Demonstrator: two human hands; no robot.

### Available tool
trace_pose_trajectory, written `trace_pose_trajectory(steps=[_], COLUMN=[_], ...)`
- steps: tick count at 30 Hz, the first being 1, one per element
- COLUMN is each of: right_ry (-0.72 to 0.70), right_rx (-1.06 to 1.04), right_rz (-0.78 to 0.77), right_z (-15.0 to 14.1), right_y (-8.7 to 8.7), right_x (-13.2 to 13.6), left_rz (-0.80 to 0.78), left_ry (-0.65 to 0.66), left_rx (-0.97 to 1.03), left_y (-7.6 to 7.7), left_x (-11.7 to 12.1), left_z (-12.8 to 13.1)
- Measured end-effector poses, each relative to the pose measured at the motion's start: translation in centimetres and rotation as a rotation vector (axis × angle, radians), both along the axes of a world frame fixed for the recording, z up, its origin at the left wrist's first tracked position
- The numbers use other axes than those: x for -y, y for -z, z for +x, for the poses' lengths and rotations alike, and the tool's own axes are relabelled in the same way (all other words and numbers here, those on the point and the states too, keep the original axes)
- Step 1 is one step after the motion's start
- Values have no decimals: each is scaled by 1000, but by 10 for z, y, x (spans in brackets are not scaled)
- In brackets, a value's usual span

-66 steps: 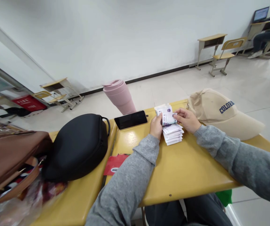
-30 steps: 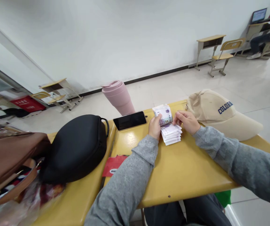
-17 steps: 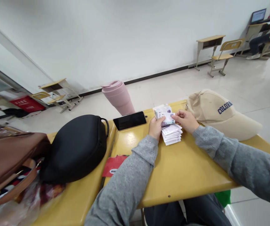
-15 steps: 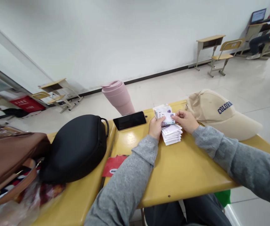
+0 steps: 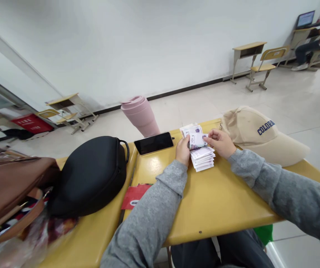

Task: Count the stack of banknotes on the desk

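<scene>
The left hand (image 5: pixel 182 150) is closed round the left edge of a bundle of banknotes (image 5: pixel 192 131), thumb on top; its other fingers are mostly hidden underneath. The right hand (image 5: pixel 222 142) is nearly closed, its thumb and forefinger pinching the right end of the top note (image 5: pixel 197 140), the other fingers curled in. Just on the near side of the bundle, a stepped pile of notes (image 5: pixel 203 159) lies on the yellow desk (image 5: pixel 218 201); whether bundle and pile touch, I cannot tell. The cap (image 5: pixel 256 134) sits just beyond the right hand, and the phone (image 5: pixel 154 143) lies near the left one.
</scene>
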State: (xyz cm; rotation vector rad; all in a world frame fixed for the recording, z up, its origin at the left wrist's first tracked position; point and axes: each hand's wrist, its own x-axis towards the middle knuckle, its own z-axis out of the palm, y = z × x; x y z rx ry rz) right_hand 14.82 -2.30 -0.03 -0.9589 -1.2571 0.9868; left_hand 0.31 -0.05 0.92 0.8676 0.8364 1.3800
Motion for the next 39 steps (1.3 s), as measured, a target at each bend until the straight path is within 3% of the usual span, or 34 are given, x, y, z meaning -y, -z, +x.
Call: trace_pose_trajectory(steps=[39], right_ry=[-39], right_rx=[56], right_rz=[26], right_z=[-1], right_y=[-4], right_x=[4], left_rz=[11], left_ry=[38], left_rx=[3], left_y=[6], left_x=[-3], left_z=[1])
